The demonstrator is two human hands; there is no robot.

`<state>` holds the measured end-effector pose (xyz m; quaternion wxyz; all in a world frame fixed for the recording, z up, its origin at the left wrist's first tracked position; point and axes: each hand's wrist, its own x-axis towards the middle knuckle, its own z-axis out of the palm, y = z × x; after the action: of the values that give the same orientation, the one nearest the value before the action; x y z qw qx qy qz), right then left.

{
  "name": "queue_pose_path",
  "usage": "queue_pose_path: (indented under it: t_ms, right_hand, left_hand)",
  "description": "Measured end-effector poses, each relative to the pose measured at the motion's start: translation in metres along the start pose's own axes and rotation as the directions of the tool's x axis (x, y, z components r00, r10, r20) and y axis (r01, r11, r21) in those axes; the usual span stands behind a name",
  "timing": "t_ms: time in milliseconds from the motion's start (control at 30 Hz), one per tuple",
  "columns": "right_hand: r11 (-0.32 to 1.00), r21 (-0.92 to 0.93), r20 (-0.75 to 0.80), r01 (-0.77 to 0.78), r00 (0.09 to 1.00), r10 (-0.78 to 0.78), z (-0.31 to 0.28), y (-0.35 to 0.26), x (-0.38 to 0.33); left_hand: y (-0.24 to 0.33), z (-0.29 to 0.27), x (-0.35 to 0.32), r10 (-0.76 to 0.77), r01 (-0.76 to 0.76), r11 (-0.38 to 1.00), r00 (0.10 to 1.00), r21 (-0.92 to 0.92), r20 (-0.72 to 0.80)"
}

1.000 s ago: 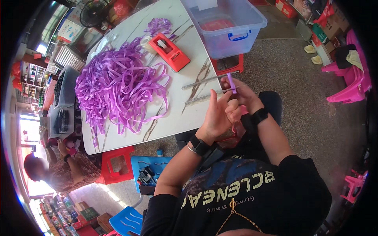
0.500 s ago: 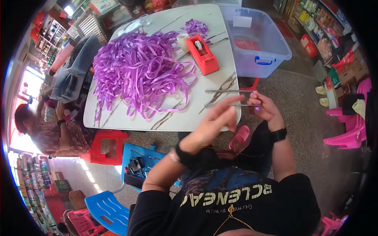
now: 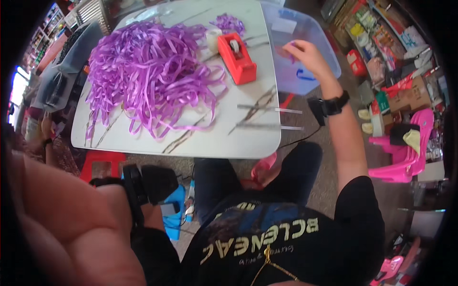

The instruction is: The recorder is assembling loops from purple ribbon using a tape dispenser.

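My right hand (image 3: 307, 58) is held over the clear plastic bin (image 3: 329, 45) beyond the table's right side. Its fingers are pinched together on a small piece of purple ribbon (image 3: 292, 59). My left hand (image 3: 71, 224) is raised very close at the lower left, large and blurred. Its fingertips run out of the picture, so I cannot see whether it holds anything. Two thin rods (image 3: 288, 110) lie side by side at the table's right edge, their ends jutting past it. A big tangled heap of purple ribbon (image 3: 143, 76) covers the table's left part.
A red tape dispenser (image 3: 238, 59) and a pale tape roll (image 3: 213, 40) stand on the marbled table (image 3: 210, 145). Behind them is a smaller purple ribbon pile (image 3: 229, 24). A pink chair (image 3: 405, 155) stands at right. Another person's arm (image 3: 47, 131) shows at far left.
My right hand has gone from the rods up and away, over the bin. My left hand has left the rods and come up close at lower left. The view has shifted slightly.
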<state>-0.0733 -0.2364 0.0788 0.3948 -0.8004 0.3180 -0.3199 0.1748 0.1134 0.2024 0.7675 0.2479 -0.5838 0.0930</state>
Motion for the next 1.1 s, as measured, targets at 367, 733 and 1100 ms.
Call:
queue_pose_path:
  t_ms: [367,733,1100]
  right_hand:
    - [0.95,-0.292,0.021,0.106,0.994,-0.105,0.053,-0.087,0.095]
    - [0.9,-0.137,0.539,0.414,0.793,-0.283,0.09,-0.146,0.032]
    - [0.794,-0.509,0.602,0.333,0.797,0.052,0.183,-0.07,0.089]
  left_hand:
    - [-0.009,-0.011,-0.003,0.088,-0.08,0.991,0.994,0.11,-0.072]
    - [-0.003,0.001,0.001,0.013,-0.011,1.0,0.998,0.022,-0.056]
    - [0.009,0.0,0.004,-0.013,0.013,1.0,0.999,-0.009,-0.042]
